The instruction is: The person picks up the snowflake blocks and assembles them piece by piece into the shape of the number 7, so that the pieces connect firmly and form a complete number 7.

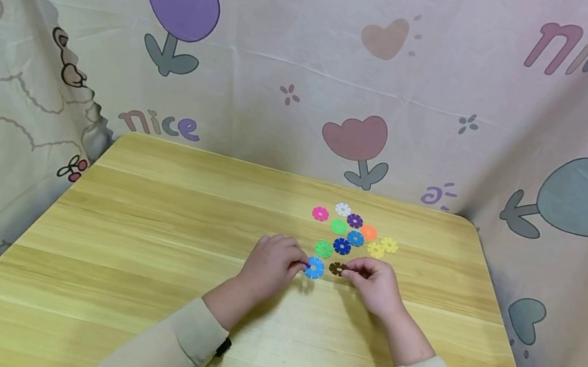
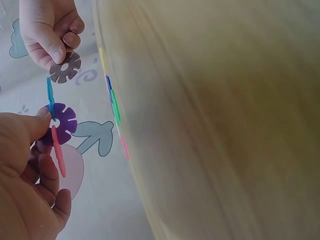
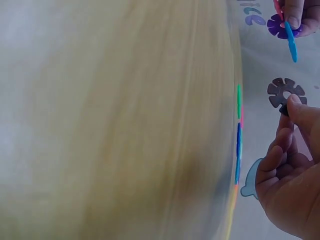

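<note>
My left hand (image 1: 272,264) pinches a purple snowflake building disc (image 2: 66,129) between thumb and fingers. A light blue disc (image 1: 314,268) and a pink disc (image 2: 59,152) are slotted into the purple one and stand crosswise to it. Thumb and finger of my right hand (image 1: 375,285) pinch a brown building disc (image 3: 280,92) by its rim. The brown disc is held just right of the blue one, with a small gap between them. Both hands are raised over the table, seen from the side in the wrist views.
Several loose discs lie flat on the wooden table (image 1: 143,235) beyond my hands. Among them are a green disc (image 1: 324,249), a dark blue disc (image 1: 342,246), a pink disc (image 1: 321,214) and a yellow disc (image 1: 389,245). A patterned curtain (image 1: 275,23) hangs behind the table.
</note>
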A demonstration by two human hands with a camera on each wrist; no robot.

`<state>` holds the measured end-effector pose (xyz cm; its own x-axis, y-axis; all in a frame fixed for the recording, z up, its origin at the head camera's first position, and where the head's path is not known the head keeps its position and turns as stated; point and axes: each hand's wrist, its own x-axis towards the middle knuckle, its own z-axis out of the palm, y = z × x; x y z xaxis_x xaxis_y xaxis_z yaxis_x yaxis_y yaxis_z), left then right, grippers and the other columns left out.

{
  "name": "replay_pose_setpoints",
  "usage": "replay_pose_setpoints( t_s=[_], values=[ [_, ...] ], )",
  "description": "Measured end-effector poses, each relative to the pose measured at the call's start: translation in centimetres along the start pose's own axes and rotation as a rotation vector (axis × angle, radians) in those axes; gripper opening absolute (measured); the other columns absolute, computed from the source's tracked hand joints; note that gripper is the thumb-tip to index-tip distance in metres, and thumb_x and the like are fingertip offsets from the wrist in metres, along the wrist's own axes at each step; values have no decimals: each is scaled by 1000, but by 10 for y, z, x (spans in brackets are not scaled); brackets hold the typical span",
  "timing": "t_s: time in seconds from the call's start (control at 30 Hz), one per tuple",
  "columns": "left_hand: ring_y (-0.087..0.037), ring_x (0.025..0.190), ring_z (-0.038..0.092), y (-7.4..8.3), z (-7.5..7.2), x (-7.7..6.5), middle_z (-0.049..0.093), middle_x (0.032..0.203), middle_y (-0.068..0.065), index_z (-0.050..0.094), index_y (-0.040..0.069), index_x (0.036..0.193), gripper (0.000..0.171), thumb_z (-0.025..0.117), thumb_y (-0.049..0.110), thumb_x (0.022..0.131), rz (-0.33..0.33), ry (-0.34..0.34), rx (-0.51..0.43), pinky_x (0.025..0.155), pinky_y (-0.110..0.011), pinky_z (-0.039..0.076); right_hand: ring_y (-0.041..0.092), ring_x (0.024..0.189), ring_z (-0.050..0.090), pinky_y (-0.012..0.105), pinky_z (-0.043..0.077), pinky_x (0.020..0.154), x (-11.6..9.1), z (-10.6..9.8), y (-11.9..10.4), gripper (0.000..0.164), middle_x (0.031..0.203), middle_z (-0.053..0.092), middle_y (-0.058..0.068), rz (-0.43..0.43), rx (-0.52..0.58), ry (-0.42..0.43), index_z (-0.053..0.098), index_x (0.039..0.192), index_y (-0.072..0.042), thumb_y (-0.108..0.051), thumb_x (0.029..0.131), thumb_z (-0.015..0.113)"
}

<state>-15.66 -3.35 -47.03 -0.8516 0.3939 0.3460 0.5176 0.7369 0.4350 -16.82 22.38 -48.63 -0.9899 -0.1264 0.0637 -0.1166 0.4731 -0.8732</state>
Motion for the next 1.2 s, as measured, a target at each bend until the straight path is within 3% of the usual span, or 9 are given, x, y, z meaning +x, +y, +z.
replay_pose_setpoints(
  t_s=[0.43,1.2],
  values=[
    [-20,96,67,0,1,0,75,98,7,83,21,96,5,79,21,98,-11,6,-10,84,-42,47,15,70,58,23,48,60,-4,2,-4,8,85,74,9,-92,59,-33,78,92,0,6,88,80],
    [-19,93,65,0,3,3,74,97,7,83,21,97,5,79,22,98,-3,-13,5,81,-38,46,13,68,59,22,49,58,-5,8,-5,5,88,75,14,-90,127,-70,78,93,2,4,89,81]
  ],
)
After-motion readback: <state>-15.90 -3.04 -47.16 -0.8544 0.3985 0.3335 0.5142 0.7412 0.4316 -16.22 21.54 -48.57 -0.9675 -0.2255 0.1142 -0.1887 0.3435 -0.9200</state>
